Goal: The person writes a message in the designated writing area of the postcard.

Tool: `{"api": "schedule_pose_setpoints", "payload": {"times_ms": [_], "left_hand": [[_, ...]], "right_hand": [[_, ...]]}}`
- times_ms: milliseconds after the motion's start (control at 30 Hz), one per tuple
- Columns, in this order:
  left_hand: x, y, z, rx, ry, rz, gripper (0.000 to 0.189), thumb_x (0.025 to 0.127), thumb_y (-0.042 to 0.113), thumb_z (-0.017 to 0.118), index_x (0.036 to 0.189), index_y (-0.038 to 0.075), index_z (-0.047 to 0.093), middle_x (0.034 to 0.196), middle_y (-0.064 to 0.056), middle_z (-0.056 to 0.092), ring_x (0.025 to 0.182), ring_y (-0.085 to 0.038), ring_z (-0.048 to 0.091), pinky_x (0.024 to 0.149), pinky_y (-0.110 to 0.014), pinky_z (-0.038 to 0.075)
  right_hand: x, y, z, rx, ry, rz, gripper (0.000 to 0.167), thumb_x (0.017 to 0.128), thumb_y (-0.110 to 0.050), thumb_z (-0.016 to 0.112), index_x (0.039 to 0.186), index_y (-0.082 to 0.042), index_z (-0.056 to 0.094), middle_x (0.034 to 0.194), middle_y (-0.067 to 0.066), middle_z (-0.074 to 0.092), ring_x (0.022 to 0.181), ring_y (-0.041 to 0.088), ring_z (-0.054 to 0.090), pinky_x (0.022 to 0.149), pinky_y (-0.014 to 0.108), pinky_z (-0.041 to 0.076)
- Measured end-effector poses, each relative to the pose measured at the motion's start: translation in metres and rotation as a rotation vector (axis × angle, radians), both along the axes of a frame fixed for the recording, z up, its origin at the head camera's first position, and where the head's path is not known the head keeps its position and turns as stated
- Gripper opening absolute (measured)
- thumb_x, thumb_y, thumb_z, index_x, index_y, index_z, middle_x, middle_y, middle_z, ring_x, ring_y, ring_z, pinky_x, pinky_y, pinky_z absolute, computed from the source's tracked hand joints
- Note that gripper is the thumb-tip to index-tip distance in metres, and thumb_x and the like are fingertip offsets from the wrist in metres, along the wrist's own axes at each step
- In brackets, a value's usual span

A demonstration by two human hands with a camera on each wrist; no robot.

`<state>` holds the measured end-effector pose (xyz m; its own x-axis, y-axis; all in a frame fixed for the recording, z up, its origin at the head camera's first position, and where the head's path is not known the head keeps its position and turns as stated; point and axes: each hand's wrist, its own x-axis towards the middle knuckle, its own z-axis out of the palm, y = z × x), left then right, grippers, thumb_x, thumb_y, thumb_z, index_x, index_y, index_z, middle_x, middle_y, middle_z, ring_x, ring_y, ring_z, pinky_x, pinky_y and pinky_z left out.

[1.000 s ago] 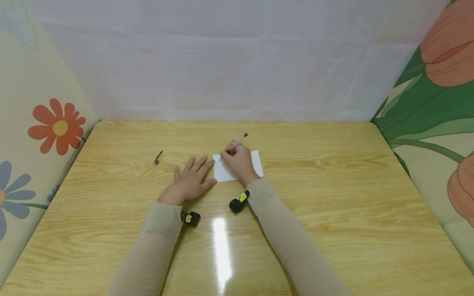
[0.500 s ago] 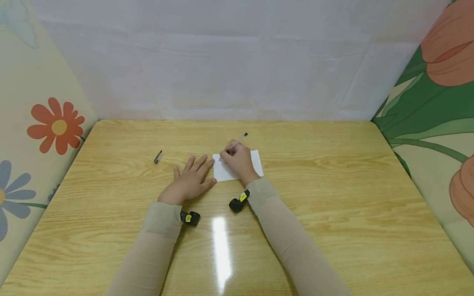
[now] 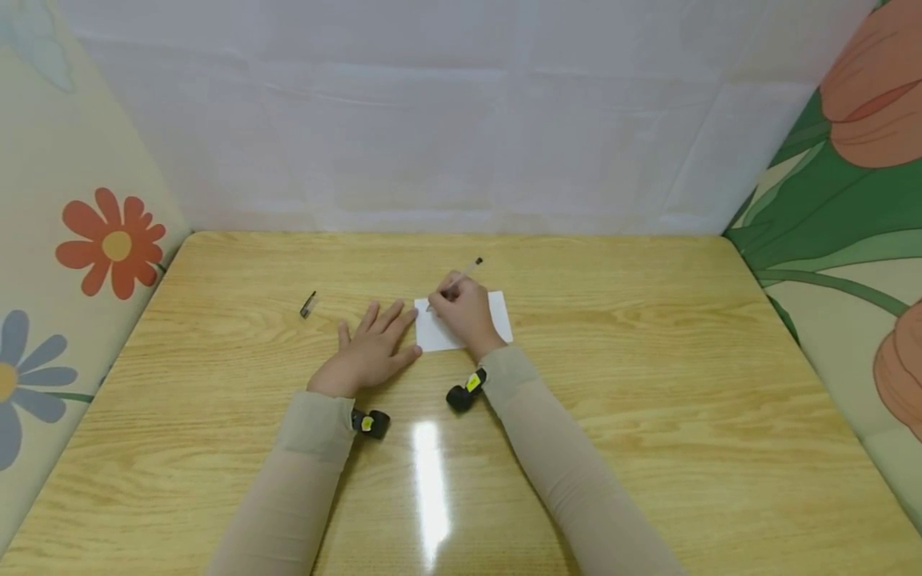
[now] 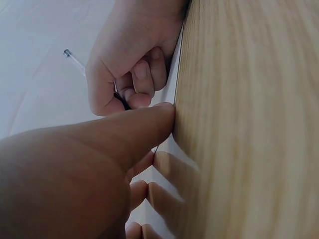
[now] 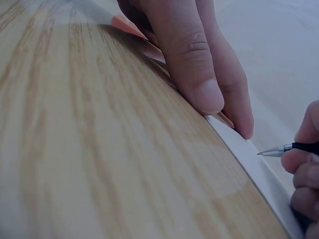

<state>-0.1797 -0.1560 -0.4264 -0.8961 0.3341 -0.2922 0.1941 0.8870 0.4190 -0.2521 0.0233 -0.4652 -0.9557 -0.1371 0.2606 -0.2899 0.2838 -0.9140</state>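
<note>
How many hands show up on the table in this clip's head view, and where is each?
2. The left hand rests with spread fingers at the left edge of the white paper; the right hand is over the paper, holding a pen.

A: What is the table (image 3: 648,360) like?
B: Yellowish wood with visible grain; a bright streak of glare (image 3: 430,488) lies toward the near side; a creased white sheet (image 3: 461,120) rises behind the far edge.
A: And to the left?
B: A cream panel (image 3: 86,144); a red flower (image 3: 117,246) with a yellow centre, above a blue-grey flower (image 3: 43,376); a faint blue winged shape (image 3: 36,48) higher up.
A: The right?
B: Another cream panel (image 3: 843,344); an orange tulip (image 3: 875,88) above, a second tulip (image 3: 903,368) below; broad green leaves (image 3: 828,200) between them.
</note>
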Motion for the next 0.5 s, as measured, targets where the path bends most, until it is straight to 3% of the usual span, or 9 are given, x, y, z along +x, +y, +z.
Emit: {"api": "schedule_pose_setpoints", "payload": {"times_ms": [500], "left_hand": [[-0.0001,0.0001,0.0008,0.003,-0.004,0.001,0.070,0.107,0.044,0.046,0.164,0.014,0.017,0.170,-0.013,0.003,0.153,-0.044,-0.012,0.107,-0.079,-0.013]], "right_hand": [[0.0011,-0.0002,0.0003,-0.054,-0.010,-0.020,0.008,0.086,-0.003,0.066,0.079,-0.004,0.064,0.063,0.004,0.065,0.056,0.008,0.059,0.056,0.019,0.045]]}}
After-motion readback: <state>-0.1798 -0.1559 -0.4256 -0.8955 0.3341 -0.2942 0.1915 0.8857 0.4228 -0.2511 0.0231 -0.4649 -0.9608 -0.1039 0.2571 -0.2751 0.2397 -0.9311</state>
